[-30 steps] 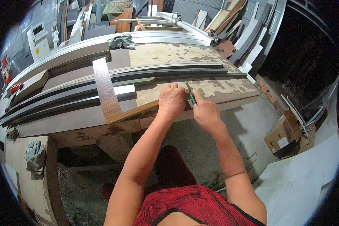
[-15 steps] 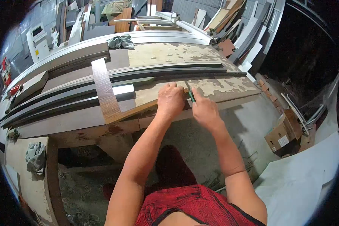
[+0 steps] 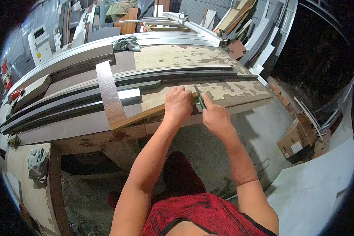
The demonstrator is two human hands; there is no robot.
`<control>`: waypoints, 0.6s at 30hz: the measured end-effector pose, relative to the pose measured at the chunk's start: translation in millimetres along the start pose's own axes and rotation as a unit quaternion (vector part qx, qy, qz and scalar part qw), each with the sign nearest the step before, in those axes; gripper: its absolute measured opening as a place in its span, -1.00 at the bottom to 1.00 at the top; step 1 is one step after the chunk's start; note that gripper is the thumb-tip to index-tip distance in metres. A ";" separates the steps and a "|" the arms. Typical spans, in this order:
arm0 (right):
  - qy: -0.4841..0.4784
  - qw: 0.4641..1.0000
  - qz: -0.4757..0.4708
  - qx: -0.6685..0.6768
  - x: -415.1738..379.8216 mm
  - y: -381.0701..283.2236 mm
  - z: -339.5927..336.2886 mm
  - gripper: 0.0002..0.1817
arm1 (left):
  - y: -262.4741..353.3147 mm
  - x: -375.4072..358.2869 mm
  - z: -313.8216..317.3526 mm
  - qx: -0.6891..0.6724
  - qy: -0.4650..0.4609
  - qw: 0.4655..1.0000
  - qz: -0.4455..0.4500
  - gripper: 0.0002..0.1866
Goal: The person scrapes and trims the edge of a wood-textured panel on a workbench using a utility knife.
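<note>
My left hand [image 3: 178,104] is closed over the far end of a long wood-coloured strip [image 3: 151,113] that runs down-left along the front of the workbench [image 3: 240,92]. In my closed right hand [image 3: 217,120] is a green-handled tool [image 3: 201,101] with a narrow dark blade, pointing away from me. Its blade crosses close by the strip's end, just right of my left fingers; whether it is a file or a knife I cannot tell. A wood-grain panel strip [image 3: 108,88] lies across the bench to the left, over the near end of the wood strip.
Long dark profiles [image 3: 177,75] lie along the bench beside a small white piece [image 3: 128,93]. A grey cloth [image 3: 126,43] rests at the back, another rag [image 3: 37,163] on the lower left table. A cardboard box [image 3: 297,141] stands on the floor at right. Boards lean at the back.
My right hand has shifted slightly right and toward me with the green-handled tool. My left hand and the strip stay nearly where they were.
</note>
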State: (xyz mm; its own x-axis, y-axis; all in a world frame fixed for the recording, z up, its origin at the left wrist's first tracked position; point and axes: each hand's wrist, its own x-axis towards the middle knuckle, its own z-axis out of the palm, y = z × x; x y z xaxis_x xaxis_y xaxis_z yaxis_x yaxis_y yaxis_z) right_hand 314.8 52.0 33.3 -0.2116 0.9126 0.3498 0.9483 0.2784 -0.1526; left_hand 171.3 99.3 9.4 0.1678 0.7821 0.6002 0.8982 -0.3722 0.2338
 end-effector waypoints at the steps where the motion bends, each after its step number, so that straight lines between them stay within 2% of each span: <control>1: -0.005 1.000 0.004 0.007 -6.6 -0.1 -1.3 -0.44 | -0.2 -0.3 0.3 0.001 0.002 1.000 0.002 -0.83; 6: 0.001 1.000 0.003 0.026 -26.5 4.2 -3.8 -0.43 | -0.6 -1.0 -0.1 -0.010 0.007 1.000 0.007 -0.83; 12: 0.000 0.997 0.011 0.073 0.9 5.0 -1.3 -0.44 | 0.3 -0.2 -1.3 -0.007 0.003 1.000 0.008 -0.85; 18: -0.006 0.999 0.026 0.038 -17.6 -1.7 -6.0 -0.43 | -0.3 -1.0 -1.6 -0.010 0.005 1.000 0.010 -0.83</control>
State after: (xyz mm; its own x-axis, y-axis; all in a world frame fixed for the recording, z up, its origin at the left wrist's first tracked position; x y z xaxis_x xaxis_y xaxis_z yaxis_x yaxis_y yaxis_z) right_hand 318.4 33.6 33.0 -0.1660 0.9301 0.3276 0.9375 0.2519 -0.2400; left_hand 170.2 97.9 10.0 0.1817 0.7687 0.6132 0.8865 -0.3979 0.2361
